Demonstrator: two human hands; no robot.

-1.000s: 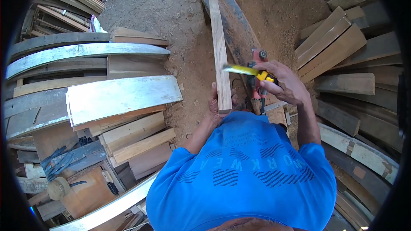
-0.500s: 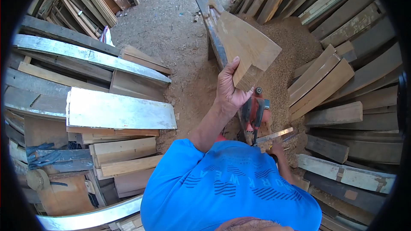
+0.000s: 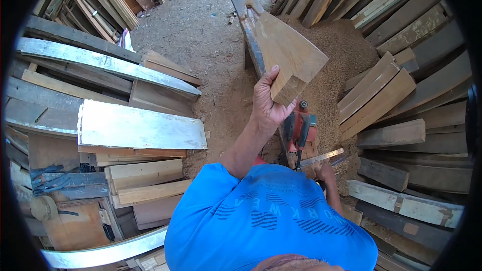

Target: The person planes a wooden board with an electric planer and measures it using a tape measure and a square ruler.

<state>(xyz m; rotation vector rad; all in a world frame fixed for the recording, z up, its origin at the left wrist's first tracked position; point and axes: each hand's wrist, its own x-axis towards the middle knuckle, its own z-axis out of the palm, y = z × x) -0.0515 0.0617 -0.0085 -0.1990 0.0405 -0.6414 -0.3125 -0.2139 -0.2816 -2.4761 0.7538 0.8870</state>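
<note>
My left hand (image 3: 271, 101) is closed on the near end of a light-brown wooden board (image 3: 291, 45), its thumb on the upper face and its fingers underneath. The board's near end looks stepped; its far part lies over a narrow wooden bench (image 3: 246, 7). Just below that hand, a red and black electric planer (image 3: 301, 128) stands on the bench. My right hand (image 3: 326, 173) is low on the right, beside a flat metal strip like a ruler (image 3: 321, 157). A bit of yellow shows by this hand; its fingers are too small and partly hidden to read.
Stacked planks (image 3: 145, 173) and a pale-faced board (image 3: 143, 125) lie to the left. On the right, many planks (image 3: 379, 90) lean or lie close to the bench. Wood shavings (image 3: 346, 45) cover the ground beside it.
The board and my left hand have shifted very slightly to the left. My right hand has moved up a little, closer to the metal strip, and the yellow bit shows less.
</note>
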